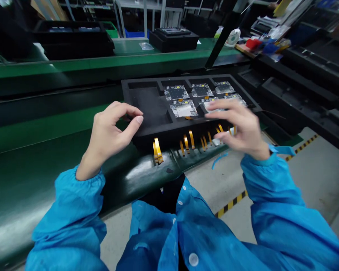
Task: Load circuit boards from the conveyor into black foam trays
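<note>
My left hand (109,126) hovers at the left end of a black foam tray (155,130). Its thumb and forefinger curve towards each other with a small gap and nothing visible between them. Blurred by motion, my right hand (241,124) is over the tray's front right side, fingers apart and no object visible in it. It partly covers a circuit board (209,104). Several other boards, among them a front one with a silvery plate (184,109), lie in the tray's pockets. Orange flex cables (157,150) stand in small groups along the bench edge before the tray.
A green bench (73,199) runs under the tray. Behind it, a black box (173,39) rests on a green surface. More black trays (299,101) are at the right. A blue strip (219,160) shows below the bench edge, and yellow-black tape (231,203) marks the floor.
</note>
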{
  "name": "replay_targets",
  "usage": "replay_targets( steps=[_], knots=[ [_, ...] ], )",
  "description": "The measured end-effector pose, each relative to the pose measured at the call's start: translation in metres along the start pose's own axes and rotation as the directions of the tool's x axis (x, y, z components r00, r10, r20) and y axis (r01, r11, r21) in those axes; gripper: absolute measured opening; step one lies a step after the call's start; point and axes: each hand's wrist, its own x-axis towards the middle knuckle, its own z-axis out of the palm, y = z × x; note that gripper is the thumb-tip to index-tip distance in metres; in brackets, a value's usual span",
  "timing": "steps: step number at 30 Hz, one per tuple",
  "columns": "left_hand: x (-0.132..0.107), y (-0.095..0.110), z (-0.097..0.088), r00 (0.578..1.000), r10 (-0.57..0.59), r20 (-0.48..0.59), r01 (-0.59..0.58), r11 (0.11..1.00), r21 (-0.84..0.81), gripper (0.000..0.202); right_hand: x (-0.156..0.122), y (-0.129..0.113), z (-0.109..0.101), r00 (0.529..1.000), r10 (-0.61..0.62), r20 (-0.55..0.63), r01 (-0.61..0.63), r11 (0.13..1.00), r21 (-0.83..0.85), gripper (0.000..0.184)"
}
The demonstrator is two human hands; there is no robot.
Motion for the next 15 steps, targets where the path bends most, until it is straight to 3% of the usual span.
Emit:
replay_targets(
  steps=[1,2,4,5,6,7,9,11,13,15],
  knots=[
    [0.002,-0.007,0.003,1.000,0.001,0.025,-0.001,1.000,0.007,0.015,-0.005,0.003,-0.009,0.989,0.020,-0.145,-0.029,0.998,-0.060,0.054],
    [0.003,-0.012,0.007,0.999,0.006,0.051,-0.007,1.000,0.019,0.017,-0.008,0.009,-0.017,0.946,0.023,-0.322,-0.064,0.991,-0.117,0.057],
    [0.005,-0.020,0.012,0.996,0.028,0.086,-0.033,0.998,0.053,0.019,-0.013,0.026,-0.029,0.777,0.009,-0.630,-0.133,0.980,-0.150,0.066],
    [0.005,-0.022,0.014,0.995,0.040,0.096,-0.046,0.997,0.065,0.019,-0.014,0.036,-0.032,0.707,0.044,-0.705,-0.155,0.983,-0.094,0.068],
    [0.005,-0.023,0.015,0.994,0.049,0.098,-0.056,0.996,0.070,0.019,-0.015,0.045,-0.033,0.679,0.117,-0.725,-0.169,0.986,0.000,0.069],
    [0.005,-0.024,0.016,0.994,0.056,0.096,-0.062,0.996,0.068,0.019,-0.016,0.052,-0.032,0.696,0.212,-0.686,-0.189,0.976,0.110,0.070],
    [0.003,-0.026,0.018,0.995,0.060,0.083,-0.065,0.996,0.066,0.019,-0.017,0.059,-0.023,0.788,0.391,-0.475,-0.282,0.916,0.286,0.073],
    [0.002,-0.029,0.020,0.997,0.048,0.058,-0.053,0.995,0.083,0.022,-0.021,0.057,-0.010,0.825,0.478,-0.301,-0.379,0.864,0.333,0.078],
    [-0.001,-0.032,0.025,0.999,0.017,0.030,-0.020,0.995,0.100,0.027,-0.029,0.052,0.004,0.826,0.493,-0.275,-0.397,0.854,0.337,0.082],
    [-0.006,-0.032,0.031,1.000,-0.025,0.010,0.023,0.994,0.104,0.033,-0.036,0.048,0.014,0.801,0.469,-0.372,-0.344,0.869,0.356,0.085]
  ],
)
